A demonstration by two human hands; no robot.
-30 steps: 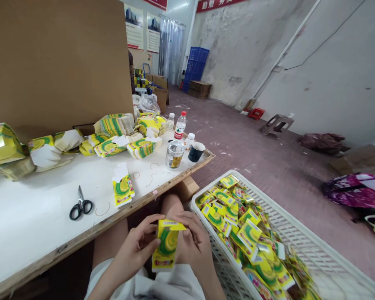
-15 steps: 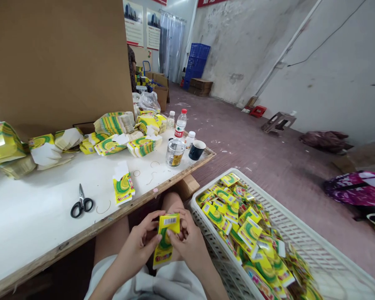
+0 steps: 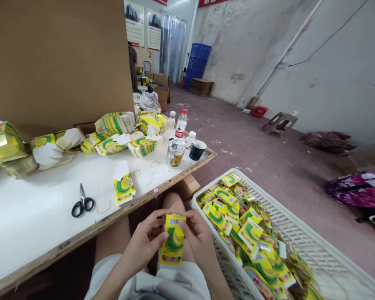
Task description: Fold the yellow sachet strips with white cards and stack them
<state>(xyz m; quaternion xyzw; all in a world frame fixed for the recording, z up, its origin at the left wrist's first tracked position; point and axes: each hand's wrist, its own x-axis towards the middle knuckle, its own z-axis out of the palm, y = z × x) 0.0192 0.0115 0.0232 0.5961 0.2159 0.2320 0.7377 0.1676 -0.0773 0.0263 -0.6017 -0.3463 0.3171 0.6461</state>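
Observation:
Over my lap, a small yellow carton [image 3: 174, 241] with a green swirl and a barcode near its top is held between both hands. My left hand [image 3: 148, 235] grips its left edge, thumb on the front. My right hand [image 3: 198, 231] closes on the upper right, its thumb pressing near the barcode and its fingers along the top edge. What the fingers behind the carton do is hidden. On the table edge in front lies a flat yellow carton blank [image 3: 124, 188] with white flaps. Black-handled scissors [image 3: 82, 203] rest to its left.
A white plastic crate [image 3: 203, 210] full of yellow cartons stands at my right. Bundled carton blanks [image 3: 115, 125] line the back of the white table [image 3: 34, 212]. A clear jar [image 3: 175, 154], dark mug [image 3: 197, 150] and water bottle [image 3: 181, 124] stand near its right corner.
The carton in my hands has turned more upright and shifted slightly right. My right thumb has moved up toward its top edge.

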